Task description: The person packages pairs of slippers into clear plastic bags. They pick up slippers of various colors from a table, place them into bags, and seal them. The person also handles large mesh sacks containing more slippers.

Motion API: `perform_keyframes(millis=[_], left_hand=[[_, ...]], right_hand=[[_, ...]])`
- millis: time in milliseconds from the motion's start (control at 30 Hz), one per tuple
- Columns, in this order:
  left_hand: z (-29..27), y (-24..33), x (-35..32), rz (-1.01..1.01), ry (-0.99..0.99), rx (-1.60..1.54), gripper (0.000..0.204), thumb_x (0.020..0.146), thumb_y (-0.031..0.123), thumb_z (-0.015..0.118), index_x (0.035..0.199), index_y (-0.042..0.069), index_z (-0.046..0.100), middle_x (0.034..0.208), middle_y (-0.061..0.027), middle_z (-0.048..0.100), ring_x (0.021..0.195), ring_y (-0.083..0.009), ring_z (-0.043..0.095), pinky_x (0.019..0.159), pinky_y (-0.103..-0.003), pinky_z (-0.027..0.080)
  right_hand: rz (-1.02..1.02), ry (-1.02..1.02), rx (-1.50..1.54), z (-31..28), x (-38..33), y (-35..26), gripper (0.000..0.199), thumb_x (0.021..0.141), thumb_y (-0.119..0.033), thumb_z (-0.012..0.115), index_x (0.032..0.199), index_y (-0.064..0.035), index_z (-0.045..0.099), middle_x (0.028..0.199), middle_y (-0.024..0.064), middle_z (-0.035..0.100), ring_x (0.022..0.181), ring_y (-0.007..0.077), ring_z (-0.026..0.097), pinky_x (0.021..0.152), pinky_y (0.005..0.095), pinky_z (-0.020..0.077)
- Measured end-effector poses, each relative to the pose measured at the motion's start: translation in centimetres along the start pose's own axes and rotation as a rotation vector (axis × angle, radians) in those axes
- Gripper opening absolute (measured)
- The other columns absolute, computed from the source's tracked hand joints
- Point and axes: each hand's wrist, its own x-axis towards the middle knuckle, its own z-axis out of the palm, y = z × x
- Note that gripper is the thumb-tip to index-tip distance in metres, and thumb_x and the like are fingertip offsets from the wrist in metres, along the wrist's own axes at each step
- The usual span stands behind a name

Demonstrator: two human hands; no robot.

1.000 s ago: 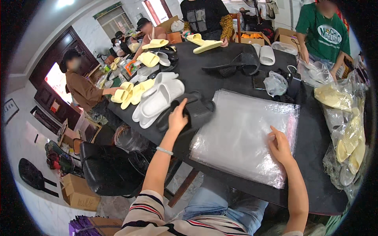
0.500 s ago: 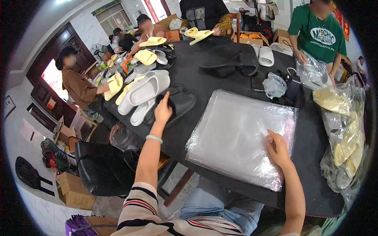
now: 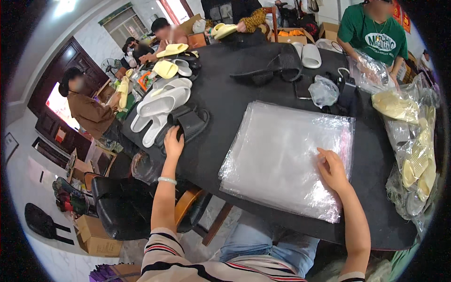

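Meanwhile, at far left, a co-worker in a brown top lifts a yellow slipper at the table's edge, the grip too small to make out. Near them on the tabletop, pale slippers lie heaped and overlapping, the lower ones partly covered.

The wearer's left hand, a pale bracelet at its wrist, reaches onto a pair of black slippers just beside the heap. Its fingers overlap the nearer black slipper, which the hand partly hides; whether they are clamped on it cannot be told.

Across the table, a figure in a dark top, head cut off by the upper edge, shows a patterned sleeve beside another yellow slipper. A black ribbed piece nearby blends into the tabletop.

At center, glossy clear plastic sleeves lie stacked, glare blurring their layers. The right hand is over the stack's right side, fingers loosely bent and apart from the thumb; contact with the film is hard to judge.

At right, a co-worker in a green shirt handles clear plastic, beyond bagged yellow slippers whose outlines the creased wrapping obscures.
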Motion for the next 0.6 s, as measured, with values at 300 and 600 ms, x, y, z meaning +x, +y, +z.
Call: perform_keyframes(millis=[300,600], left_hand=[[-4.4,0.1,-4.8,-0.071,-0.408,0.281,0.044,0.098,0.038,0.045,0.14,0.027,0.044,0.144,-0.0198,0.041,0.135,-0.0375,0.037,0.104,-0.067,0.024],[-2.2,-1.1,-3.6,-0.205,-0.35,0.383,0.045,0.098,0.044,0.04,0.14,0.027,0.045,0.14,-0.0213,0.045,0.13,-0.0392,0.042,0.106,-0.059,0.03]], right_hand=[[0.092,-0.033,0.019,-0.1,0.0,-0.5,0.042,0.08,0.002,0.06,0.121,-0.0048,0.056,0.103,0.0147,0.059,0.091,0.0305,0.057,0.079,0.037,0.0471],[0.093,-0.035,0.018,0.0,-0.2,-0.5,0.033,0.08,0.003,0.059,0.113,-0.0029,0.061,0.105,0.0157,0.059,0.093,0.0306,0.058,0.08,0.0362,0.048]])
